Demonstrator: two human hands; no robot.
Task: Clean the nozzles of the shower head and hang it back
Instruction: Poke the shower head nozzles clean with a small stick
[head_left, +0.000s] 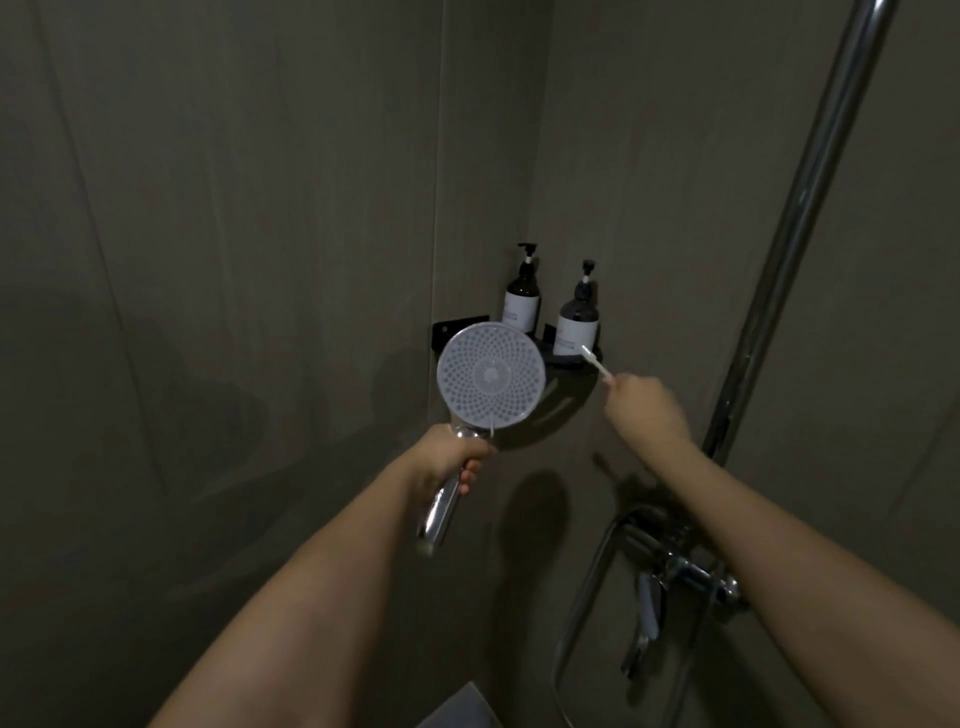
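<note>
Corner shelf (574, 387), 2 pump bottles (522, 304)

We are in a bathroom shower stall. Large grey wall panels (234, 208) meet in a corner at twelve o'clock, where a black corner shelf (566, 395) carries two dark pump bottles (522, 301) with pale labels. At two o'clock a chrome riser pipe (795, 218) climbs the wall, and at four o'clock we see a chrome mixer tap (675, 566) with a looping hose (582, 597). The round shower head (491, 375) we hold up fits the same setting.
</note>
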